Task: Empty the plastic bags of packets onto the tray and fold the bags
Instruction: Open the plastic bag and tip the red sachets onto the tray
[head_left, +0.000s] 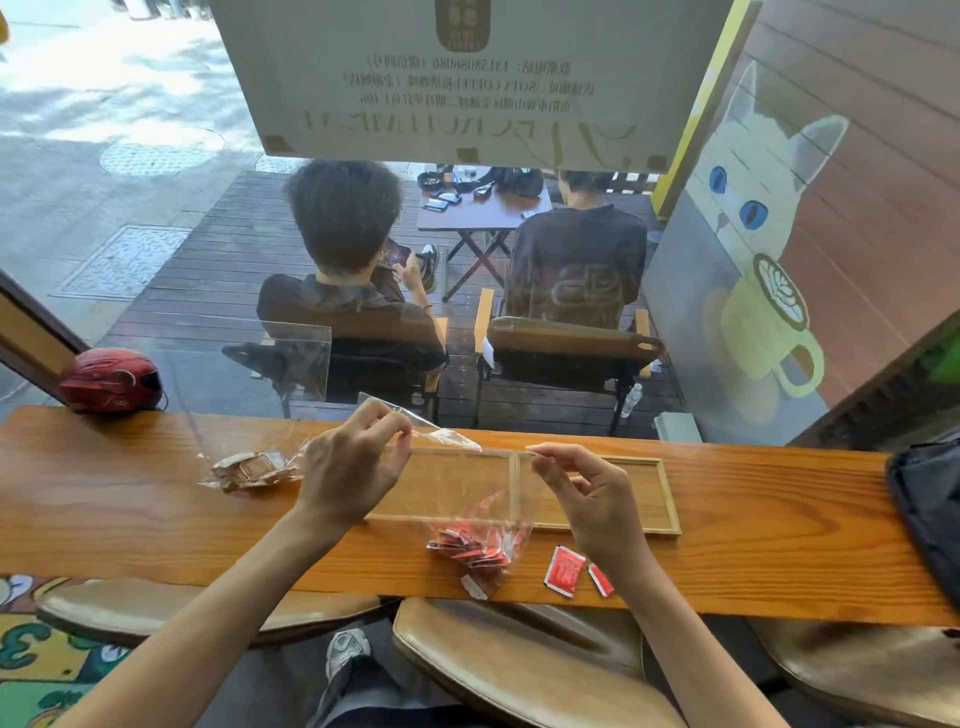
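I hold a clear plastic bag (467, 499) up by its top edge over the wooden tray (644, 493). My left hand (353, 462) pinches the left corner and my right hand (587, 493) pinches the right corner. Several red packets (472, 551) lie bunched in the bag's bottom, which rests on the counter in front of the tray. Two loose red packets (566, 564) lie on the counter under my right wrist. A second clear bag of brown packets (254, 470) lies on the counter to the left of my left hand.
The long wooden counter (156, 519) runs along a window. A red helmet (109, 379) sits at its far left and a dark bag (930, 509) at its right end. Padded stools (519, 660) stand below the counter. Two people sit outside beyond the glass.
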